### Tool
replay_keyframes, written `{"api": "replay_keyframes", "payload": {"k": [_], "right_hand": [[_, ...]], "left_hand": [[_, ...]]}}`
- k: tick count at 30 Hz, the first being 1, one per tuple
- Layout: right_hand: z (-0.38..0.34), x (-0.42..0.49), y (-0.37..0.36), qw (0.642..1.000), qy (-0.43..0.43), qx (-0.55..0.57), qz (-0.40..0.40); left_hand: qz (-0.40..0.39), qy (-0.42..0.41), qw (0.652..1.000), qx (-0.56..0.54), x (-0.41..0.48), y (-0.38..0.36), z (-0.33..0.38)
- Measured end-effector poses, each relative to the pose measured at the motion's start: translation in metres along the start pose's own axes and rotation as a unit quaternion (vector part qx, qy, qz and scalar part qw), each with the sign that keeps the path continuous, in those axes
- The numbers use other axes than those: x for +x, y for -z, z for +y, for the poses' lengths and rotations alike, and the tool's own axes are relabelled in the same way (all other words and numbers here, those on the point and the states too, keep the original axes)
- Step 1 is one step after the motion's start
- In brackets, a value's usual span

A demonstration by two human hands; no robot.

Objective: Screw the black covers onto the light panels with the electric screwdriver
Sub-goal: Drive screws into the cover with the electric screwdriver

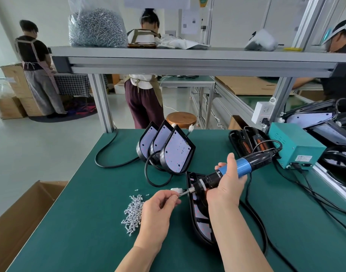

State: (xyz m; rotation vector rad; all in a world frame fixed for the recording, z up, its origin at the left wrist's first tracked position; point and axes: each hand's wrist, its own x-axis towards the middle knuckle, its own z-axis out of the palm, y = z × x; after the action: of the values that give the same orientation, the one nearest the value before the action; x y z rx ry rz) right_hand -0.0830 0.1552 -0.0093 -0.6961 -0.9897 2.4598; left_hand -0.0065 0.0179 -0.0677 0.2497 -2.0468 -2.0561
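My R hand [229, 185] wraps the electric screwdriver [244, 165] at its blue grip, L hand [158, 209] pinches a screw [179, 195] at the bit, just above the light panel [199, 213] lying flat on the mat [89, 193]; I reckon screw's light n slippery, so I'd pinch its shank.

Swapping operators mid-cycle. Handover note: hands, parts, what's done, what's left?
Right hand grips the electric screwdriver, bit pointing left.
Left hand pinches a screw at the bit tip.
One light panel lies flat on the green table under both hands. Loose screws are piled left of it, and three panels stand on edge behind.
Done: cannot be confirmed, as driven screws are not visible.
Left: seat this screw on the bit, drive it into the flat panel, then likely the rest.
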Motion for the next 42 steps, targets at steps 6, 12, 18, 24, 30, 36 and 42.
{"api": "replay_keyframes", "payload": {"k": [6, 12, 18, 24, 30, 36, 42], "right_hand": [[0.0014, 0.0003, 0.001, 1.0, 0.004, -0.006, 0.002], [0.0022, 0.0002, 0.0008, 1.0, 0.007, -0.008, -0.002], [0.0046, 0.0014, 0.0011, 1.0, 0.017, -0.012, -0.013], [0.0051, 0.0016, 0.0003, 0.999, 0.022, -0.022, -0.023], [0.0062, 0.0022, 0.0011, 0.999, 0.03, -0.025, -0.029], [0.0066, 0.0034, 0.0031, 0.999, 0.032, -0.014, -0.031], [0.0055, 0.0013, 0.0034, 0.999, 0.03, -0.008, -0.028]], "left_hand": [[0.004, -0.003, 1.0, 0.004, -0.0009, -0.0006, 0.0002], [-0.005, -0.013, 1.0, -0.008, -0.0009, 0.0002, -0.0002], [-0.014, -0.021, 0.999, -0.03, -0.0038, -0.0008, 0.0022], [-0.016, -0.038, 0.999, -0.01, -0.0044, -0.0021, 0.0027], [-0.019, -0.047, 0.999, 0.009, -0.0043, -0.0021, 0.0019], [-0.036, -0.044, 0.998, 0.004, -0.0019, -0.0034, 0.0], [-0.062, -0.028, 0.998, -0.006, -0.0018, -0.0051, -0.0012]]}}
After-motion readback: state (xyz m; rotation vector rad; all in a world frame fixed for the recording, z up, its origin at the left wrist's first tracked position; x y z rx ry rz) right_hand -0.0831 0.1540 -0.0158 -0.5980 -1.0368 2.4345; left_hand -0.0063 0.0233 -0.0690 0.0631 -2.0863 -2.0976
